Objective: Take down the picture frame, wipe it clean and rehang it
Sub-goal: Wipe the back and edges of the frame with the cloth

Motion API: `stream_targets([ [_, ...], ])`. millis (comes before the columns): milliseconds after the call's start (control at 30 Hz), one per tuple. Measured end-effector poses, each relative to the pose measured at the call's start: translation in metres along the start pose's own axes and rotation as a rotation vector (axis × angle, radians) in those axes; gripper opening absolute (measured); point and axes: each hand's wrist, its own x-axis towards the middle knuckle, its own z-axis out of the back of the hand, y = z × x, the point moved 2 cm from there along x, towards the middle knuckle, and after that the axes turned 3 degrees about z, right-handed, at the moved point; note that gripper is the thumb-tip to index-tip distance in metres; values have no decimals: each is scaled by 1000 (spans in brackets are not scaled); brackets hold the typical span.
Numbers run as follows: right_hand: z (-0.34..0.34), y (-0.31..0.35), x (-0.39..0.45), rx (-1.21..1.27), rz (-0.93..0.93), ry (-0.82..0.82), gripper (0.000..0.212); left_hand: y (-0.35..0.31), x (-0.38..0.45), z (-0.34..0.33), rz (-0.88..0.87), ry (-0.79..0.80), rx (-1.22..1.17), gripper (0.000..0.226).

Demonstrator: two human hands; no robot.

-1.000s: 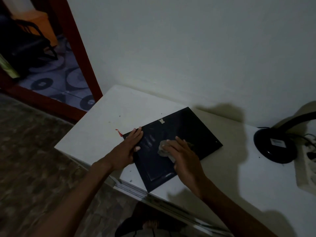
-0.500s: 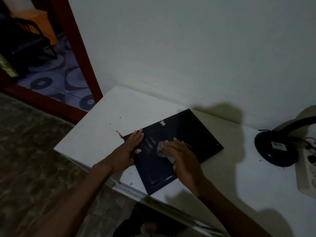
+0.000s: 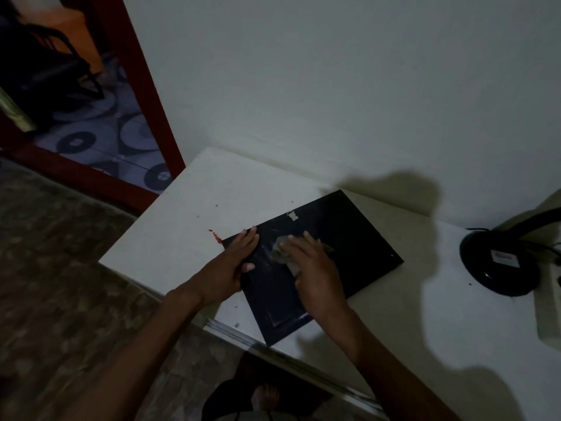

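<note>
Here the black picture frame [image 3: 343,247] lies back-up, flat on the white table [image 3: 188,214] at picture centre, long axis running lower left to upper right, hanger [image 3: 293,215] toward the upper edge. The left hand [image 3: 230,268] rests flat-fingered on its left edge; the right hand [image 3: 312,268], fingers extended, presses a grey cloth [image 3: 280,253] onto the middle.

No legible text (lamp label [image 3: 504,258] blurred)
</note>
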Motion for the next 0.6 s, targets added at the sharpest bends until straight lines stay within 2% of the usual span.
stream_targets([
  [67,0,-5,-14,-10,37,77,75,1,-1,-3,1,-43,-12,75],
  [167,6,-8,-22,-43,13,41,76,3,-2,-5,60,-98,-36,75],
  [333,4,7,9,-222,-18,65,78,8,-2,-3,96,-103,2,74],
  [500,-7,27,32,-191,-135,17,71,10,-3,0,80,-173,-40,71],
  [600,-10,28,19,-228,-151,64,78,15,-2,3,86,-194,-46,71],
])
